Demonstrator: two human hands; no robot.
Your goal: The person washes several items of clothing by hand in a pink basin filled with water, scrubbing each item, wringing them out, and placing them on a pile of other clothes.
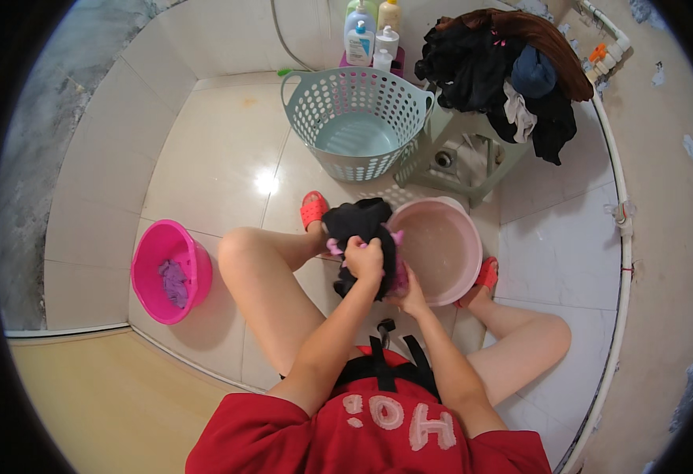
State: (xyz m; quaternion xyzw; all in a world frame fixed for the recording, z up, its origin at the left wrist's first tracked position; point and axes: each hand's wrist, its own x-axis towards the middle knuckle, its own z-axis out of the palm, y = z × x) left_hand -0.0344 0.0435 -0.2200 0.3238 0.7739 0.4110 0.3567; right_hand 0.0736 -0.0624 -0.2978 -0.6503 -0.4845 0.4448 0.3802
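I see the black cloth (353,217) between both hands, its right side just beside the pale pink basin (473,261). Left hand (365,258) is fisted on it, back up; right hand (411,294) holds pinkish fabric (399,279) at its side, grip partly hidden. Left knee (242,245) bounds the left hand's left; tile floor (224,146) opens ahead-left, basket (354,136) farther ahead.
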